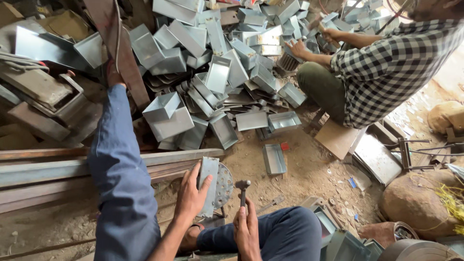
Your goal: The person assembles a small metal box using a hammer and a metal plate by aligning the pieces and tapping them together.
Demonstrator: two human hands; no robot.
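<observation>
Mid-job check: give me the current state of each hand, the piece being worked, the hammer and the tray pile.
left hand: gripping the folded metal piece
folded metal piece: upright on edge against the round perforated block
right hand: gripping the hammer
hammer: head up, clear of the piece
tray pile: loose, jumbled

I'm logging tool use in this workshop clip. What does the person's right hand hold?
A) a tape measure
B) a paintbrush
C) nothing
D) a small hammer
D: the right hand grips the handle of a small hammer, its head up beside the metal piece held by the left hand.
</observation>
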